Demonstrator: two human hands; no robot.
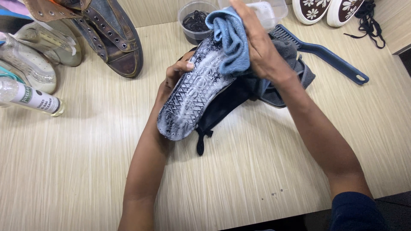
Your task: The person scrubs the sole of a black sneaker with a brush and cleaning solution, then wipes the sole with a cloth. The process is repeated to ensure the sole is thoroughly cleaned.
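Observation:
A dark shoe lies turned over in the middle of the table, its soapy patterned sole (192,92) facing up. My left hand (173,77) grips the shoe along its left side, thumb on the sole's edge. My right hand (259,47) presses a light blue cloth (231,40) against the toe end of the sole. A grey cloth (284,72) lies under the shoe's far end.
A blue brush (325,55) lies at the right rear. A round tub of dark laces (195,21) and a clear container (269,10) stand at the back. Worn denim boots (113,36), pale shoes (30,60) and a clear bottle (32,96) sit at left; flowered shoes (327,10) at top right.

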